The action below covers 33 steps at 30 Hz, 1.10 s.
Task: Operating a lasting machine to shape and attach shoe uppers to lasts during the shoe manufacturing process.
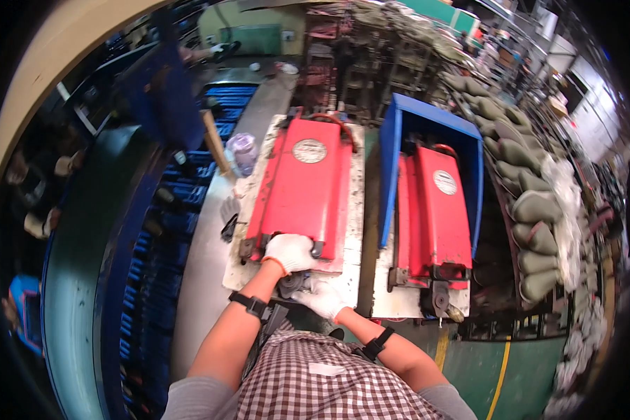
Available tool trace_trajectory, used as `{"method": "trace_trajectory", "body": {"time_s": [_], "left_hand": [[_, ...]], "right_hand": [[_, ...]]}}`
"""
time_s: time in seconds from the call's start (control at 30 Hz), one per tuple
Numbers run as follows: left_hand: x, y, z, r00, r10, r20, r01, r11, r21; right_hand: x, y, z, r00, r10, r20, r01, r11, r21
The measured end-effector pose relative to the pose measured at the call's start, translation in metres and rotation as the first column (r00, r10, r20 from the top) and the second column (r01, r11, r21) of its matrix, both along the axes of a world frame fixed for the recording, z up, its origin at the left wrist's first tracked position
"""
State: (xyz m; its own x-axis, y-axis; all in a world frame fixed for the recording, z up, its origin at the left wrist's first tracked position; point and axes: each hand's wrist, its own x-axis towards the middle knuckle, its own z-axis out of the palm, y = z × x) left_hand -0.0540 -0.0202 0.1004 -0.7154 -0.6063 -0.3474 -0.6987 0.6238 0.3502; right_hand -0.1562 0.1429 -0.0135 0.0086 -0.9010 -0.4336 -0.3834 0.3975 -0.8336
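Observation:
A red machine (304,178) with a round silver plate stands before me on a worn white board (353,231). My left hand (289,253), in a white glove with an orange cuff, lies against its near end; the fingertips are hidden at the red housing. Just below and to the right is my right hand (323,299), also gloved, with its fingers bent in beside a dark grey rounded part (292,283) at the machine's front. What those fingers hold is too small and covered to make out.
To the right stands a second red machine (437,210) under a blue hood (434,112). Several greenish shoe-shaped pieces (535,210) line a rack beyond it. At left runs a blue roller conveyor (161,231) beside a metal ledge (203,273). A plastic-wrapped purple container (243,150) sits there.

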Motion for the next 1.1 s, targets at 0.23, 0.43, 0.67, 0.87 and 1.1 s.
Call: {"method": "trace_trajectory", "body": {"time_s": [0.23, 0.43, 0.67, 0.87, 1.1], "left_hand": [[0.002, 0.001, 0.009, 0.999, -0.024, 0.039, 0.025, 1.000, -0.011], [-0.001, 0.000, 0.007, 1.000, -0.024, 0.011, 0.024, 1.000, -0.005], [0.007, 0.001, -0.006, 0.999, -0.011, -0.033, 0.011, 1.000, -0.013], [0.013, 0.006, -0.009, 0.992, -0.055, -0.113, 0.046, 0.996, -0.075], [0.020, 0.000, -0.001, 0.938, -0.102, -0.331, 0.043, 0.983, -0.180]], "right_hand": [[0.005, 0.001, 0.022, 0.993, -0.098, 0.072, 0.095, 0.995, 0.037], [0.001, 0.013, 0.031, 0.972, -0.131, 0.196, 0.039, 0.909, 0.415], [0.038, 0.013, 0.017, 0.946, 0.101, 0.309, -0.256, 0.818, 0.516], [0.071, -0.001, 0.002, 0.906, 0.161, 0.391, -0.344, 0.819, 0.460], [0.056, -0.019, 0.044, 0.898, 0.308, 0.313, -0.425, 0.791, 0.440]]}}
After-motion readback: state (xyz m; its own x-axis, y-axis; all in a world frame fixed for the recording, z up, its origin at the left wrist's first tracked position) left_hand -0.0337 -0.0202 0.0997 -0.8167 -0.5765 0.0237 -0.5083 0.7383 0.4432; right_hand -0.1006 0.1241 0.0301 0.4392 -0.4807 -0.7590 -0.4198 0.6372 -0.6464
